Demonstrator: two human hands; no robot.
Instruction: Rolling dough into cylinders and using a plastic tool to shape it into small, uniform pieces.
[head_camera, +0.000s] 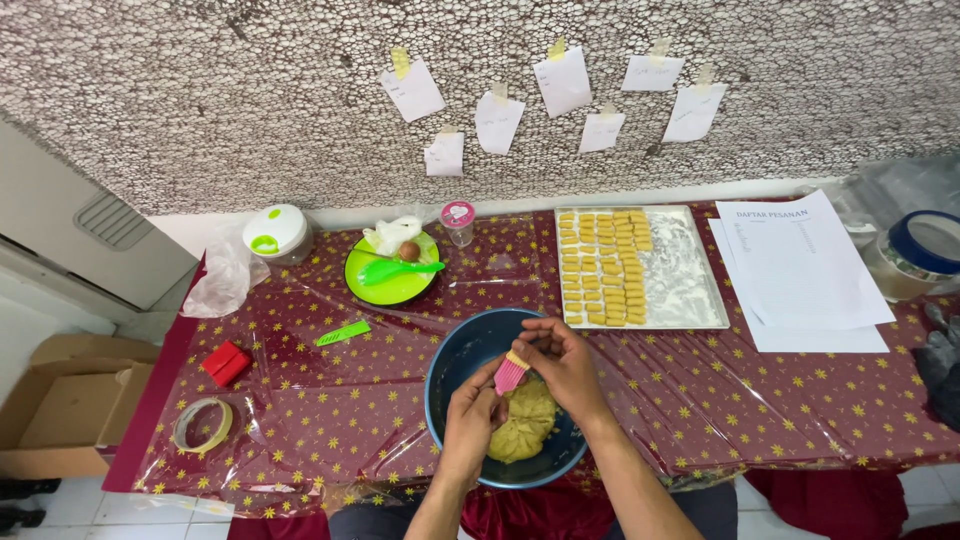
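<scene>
White paper notes (497, 121) are taped across the speckled wall, with a printed white sheet (800, 262) on the right of the maroon star-print surface (330, 400). Both hands, left (474, 408) and right (563, 362), clamp a small pink mould (510, 374) over yellow dough (524, 420) in the dark blue round bowl (452, 362). Behind it, a floured metal tray (690, 268) holds rows of yellow pieces (603, 266).

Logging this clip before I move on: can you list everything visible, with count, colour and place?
bowl: one, dark blue, table front centre
dough: one lump, yellow, inside bowl
pink mould: one, held over bowl
baking tray: one, metal, floured, behind bowl
shaped pieces: many, yellow, in rows on the tray's left half
plate: one, green, back left
paper sheets: stack, white, right
tape roll: one, clear, front left
red box: one, left
wall notes: eight, white, taped above
left hand: grips the mould's lower end
right hand: pinches the mould's top
</scene>
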